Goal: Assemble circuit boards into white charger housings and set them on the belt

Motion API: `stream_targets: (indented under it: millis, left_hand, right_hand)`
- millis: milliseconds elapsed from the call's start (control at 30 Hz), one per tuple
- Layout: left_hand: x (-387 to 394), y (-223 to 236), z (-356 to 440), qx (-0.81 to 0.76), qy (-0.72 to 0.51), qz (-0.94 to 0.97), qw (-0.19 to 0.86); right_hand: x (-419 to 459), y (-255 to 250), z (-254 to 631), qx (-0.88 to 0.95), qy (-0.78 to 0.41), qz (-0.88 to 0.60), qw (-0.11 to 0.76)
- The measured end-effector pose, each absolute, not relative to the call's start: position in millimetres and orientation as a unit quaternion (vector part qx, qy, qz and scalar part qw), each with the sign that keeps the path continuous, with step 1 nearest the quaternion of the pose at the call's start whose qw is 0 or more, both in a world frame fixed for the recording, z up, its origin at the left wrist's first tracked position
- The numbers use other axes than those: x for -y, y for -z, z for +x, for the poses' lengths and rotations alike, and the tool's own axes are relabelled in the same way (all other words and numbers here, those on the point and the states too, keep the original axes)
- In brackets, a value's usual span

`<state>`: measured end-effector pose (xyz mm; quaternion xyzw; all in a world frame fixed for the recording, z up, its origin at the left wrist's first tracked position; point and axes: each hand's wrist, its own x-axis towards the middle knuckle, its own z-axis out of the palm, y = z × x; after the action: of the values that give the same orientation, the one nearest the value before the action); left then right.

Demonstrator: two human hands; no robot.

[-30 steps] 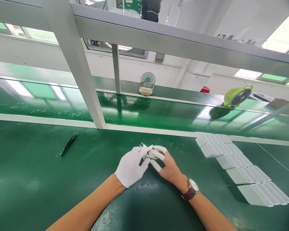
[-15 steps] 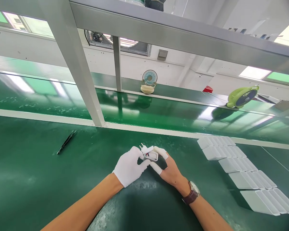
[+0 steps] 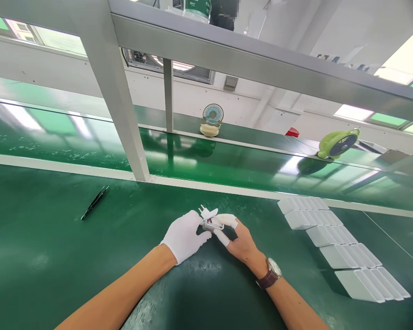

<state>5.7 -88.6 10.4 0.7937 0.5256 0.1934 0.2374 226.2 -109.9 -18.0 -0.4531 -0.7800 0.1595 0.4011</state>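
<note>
Head view shows a small white plug adapter (image 3: pixel 210 220) held between both hands just above the green table (image 3: pixel 48 256), a little below the middle of the picture. Its two metal pins point up and to the left, and an open side faces the camera, with something reddish inside that is too small to make out. The left hand (image 3: pixel 184 236), in a white glove, is closed around the adapter's left side, with the thumb lying under it. The right hand (image 3: pixel 239 240) is bare except for white finger covers on the thumb and the first fingers; those fingertips (image 3: pixel 227 220) pinch the adapter's right end. A wristwatch (image 3: pixel 271 271) with a brown strap sits on the right wrist.

To the right of the hands, several rows of flat white blocks (image 3: pixel 340 247) lie on the table, packed side by side in a stepped line running toward the near right corner. Well to the left, black tweezers (image 3: pixel 95 202) lie alone on the table. Beyond a white rail runs a glossy green belt (image 3: pixel 227 160); on the ledge behind it stand a small blue fan (image 3: pixel 211 119) and, further right, a green fan (image 3: pixel 337 143) tipped on its side. A grey metal frame (image 3: pixel 117 96) crosses overhead.
</note>
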Motion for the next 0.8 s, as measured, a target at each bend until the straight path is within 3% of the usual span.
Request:
stream_targets:
  millis: [100, 267, 367, 533, 667, 800]
  left_hand:
    - [88.4, -9.5, 3.5, -0.509, -0.189, 0.809, 0.224]
    - [88.9, -9.6, 0.6, -0.501, -0.178, 0.819, 0.215]
    - [89.2, -10.2, -0.2, -0.505, -0.181, 0.815, 0.219]
    - [89.0, -9.2, -0.2, -0.523, -0.18, 0.799, 0.236]
    - [92.7, -12.7, 3.5, -0.535, -0.21, 0.771, 0.273]
    - [102.9, -25.9, 10.8, -0.522, -0.253, 0.762, 0.29]
  right_hand:
    - [109.1, 11.4, 224.4, 0.792, -0.138, -0.445, 0.395]
    - [105.1, -18.4, 222.1, 0.815, -0.15, -0.495, 0.259]
    - [101.0, -28.6, 220.3, 0.834, -0.162, -0.466, 0.245]
    - [94.9, -10.4, 217.3, 0.786, -0.235, -0.439, 0.366]
    - [96.5, 4.4, 213.2, 0.608, -0.408, -0.464, 0.498]
    - [104.6, 2.5, 203.9, 0.452, -0.579, -0.452, 0.505]
